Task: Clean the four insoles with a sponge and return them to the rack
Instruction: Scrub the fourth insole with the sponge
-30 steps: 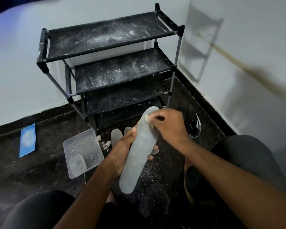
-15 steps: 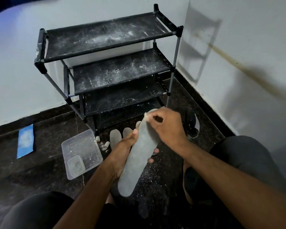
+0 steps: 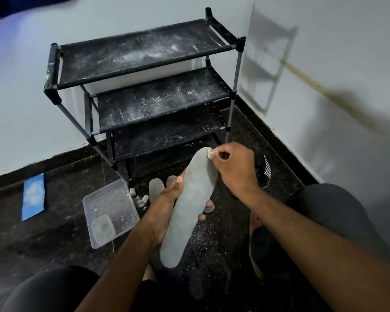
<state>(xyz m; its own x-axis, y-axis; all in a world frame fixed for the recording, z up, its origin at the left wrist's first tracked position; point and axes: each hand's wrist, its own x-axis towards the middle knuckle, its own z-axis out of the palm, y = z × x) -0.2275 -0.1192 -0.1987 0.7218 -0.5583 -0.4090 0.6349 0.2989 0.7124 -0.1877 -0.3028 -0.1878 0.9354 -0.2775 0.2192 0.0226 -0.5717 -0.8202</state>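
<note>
while the left hand [image 3: 167,206] grips the long grey foam insole [image 3: 189,206] round its middle, its long axis runs from near the lap up and right toward the black four-tier rack [image 3: 144,64]. the right hand [image 3: 232,167] pinches a small pale sponge [image 3: 209,152] against the far tip. two more insoles on the floor are mostly hidden behind the hands.

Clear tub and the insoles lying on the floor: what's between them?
In the head view, a scatter of small white pieces lies on the dark floor between the clear tub and the floor insoles.
</note>
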